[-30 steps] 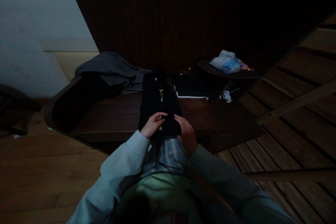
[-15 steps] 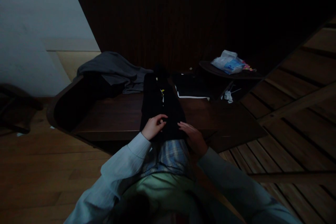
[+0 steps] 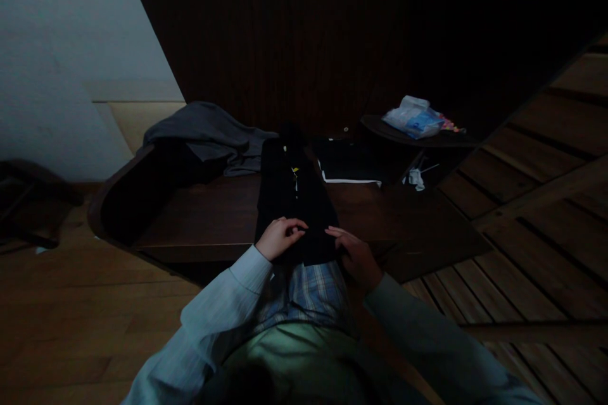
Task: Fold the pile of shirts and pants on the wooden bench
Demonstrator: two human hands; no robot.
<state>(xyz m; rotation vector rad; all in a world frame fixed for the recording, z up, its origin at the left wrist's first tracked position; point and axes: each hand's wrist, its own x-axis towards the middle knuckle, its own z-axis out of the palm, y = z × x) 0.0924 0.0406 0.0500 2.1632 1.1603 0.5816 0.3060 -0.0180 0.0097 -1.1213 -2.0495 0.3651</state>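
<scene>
A long, dark black garment (image 3: 297, 190), seemingly folded, stretches from the back of the wooden bench to just over my lap. Small white and yellow marks run down its upper middle. My left hand (image 3: 279, 238) rests at its near left part, fingers loosely bent and nothing visible in them. At the near right edge lies my right hand (image 3: 356, 256), with its fingers extended onto the black cloth. Both hands are apart from each other. The dim light hides the folds of the fabric.
A grey cloth (image 3: 213, 133) drapes over the bench's left arm. Right of the garment lies a folded black item (image 3: 349, 161) with a white edge. A plastic packet (image 3: 413, 118) sits on a small shelf (image 3: 375, 125). Wooden slats (image 3: 536, 259) stand at right.
The whole view has shifted slightly, so things appear a little lower. Both hands stay at the near end of the black garment, with hardly any movement over it.
</scene>
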